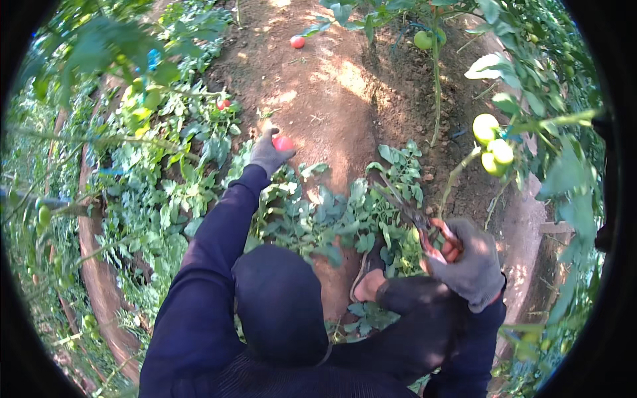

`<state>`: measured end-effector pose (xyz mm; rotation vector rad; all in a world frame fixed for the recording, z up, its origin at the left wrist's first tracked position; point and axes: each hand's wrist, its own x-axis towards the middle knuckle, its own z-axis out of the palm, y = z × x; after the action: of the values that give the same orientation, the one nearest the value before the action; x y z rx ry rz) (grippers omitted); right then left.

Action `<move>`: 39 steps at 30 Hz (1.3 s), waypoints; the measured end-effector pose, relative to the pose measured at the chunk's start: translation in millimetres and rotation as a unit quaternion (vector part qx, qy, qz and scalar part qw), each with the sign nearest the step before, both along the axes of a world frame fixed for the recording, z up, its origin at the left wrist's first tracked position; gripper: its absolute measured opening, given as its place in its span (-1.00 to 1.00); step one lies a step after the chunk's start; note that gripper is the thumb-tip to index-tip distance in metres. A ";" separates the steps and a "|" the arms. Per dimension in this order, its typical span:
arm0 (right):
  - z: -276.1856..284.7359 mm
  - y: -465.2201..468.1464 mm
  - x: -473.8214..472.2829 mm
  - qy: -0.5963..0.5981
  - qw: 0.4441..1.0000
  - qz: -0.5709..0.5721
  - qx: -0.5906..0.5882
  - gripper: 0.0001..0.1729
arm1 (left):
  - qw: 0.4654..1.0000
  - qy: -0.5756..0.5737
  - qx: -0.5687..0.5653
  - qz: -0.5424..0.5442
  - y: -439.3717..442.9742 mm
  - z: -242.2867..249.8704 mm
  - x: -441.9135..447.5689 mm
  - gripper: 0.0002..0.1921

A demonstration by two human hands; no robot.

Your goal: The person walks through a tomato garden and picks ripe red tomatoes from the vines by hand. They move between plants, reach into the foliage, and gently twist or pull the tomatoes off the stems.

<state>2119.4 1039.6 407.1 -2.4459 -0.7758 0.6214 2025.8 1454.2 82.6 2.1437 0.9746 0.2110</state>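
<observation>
My left hand (270, 150), in a grey glove, reaches forward over the path with its fingers around a red tomato (283, 143). Part of that tomato is hidden by the glove. On the right, my right hand (465, 263), also gloved, holds a pair of scissors (409, 211) by their reddish handles. The blades point forward and to the left, above tomato leaves. Farther up the path a second red tomato (297, 42) lies on the soil. Another small red tomato (223, 104) shows among the leaves left of the path.
Green tomatoes (492, 144) hang from a stem at the right, and others (430, 39) hang farther ahead. Low leafy stems (318, 214) cross the dirt path (318, 104) in front of me. A dark cap (281, 303) and a bent leg (418, 298) fill the lower middle.
</observation>
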 end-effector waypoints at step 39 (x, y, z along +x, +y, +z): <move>-76.1 62.4 88.8 0.066 0.975 -0.173 -0.127 -0.19 | 0.871 -0.397 -0.162 0.239 240.7 -161.4 -28.2 -0.34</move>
<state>2208.2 1102.1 331.0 -2.6471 -0.2165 0.7739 1997.6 1694.9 -78.8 1.2671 0.9186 1.0063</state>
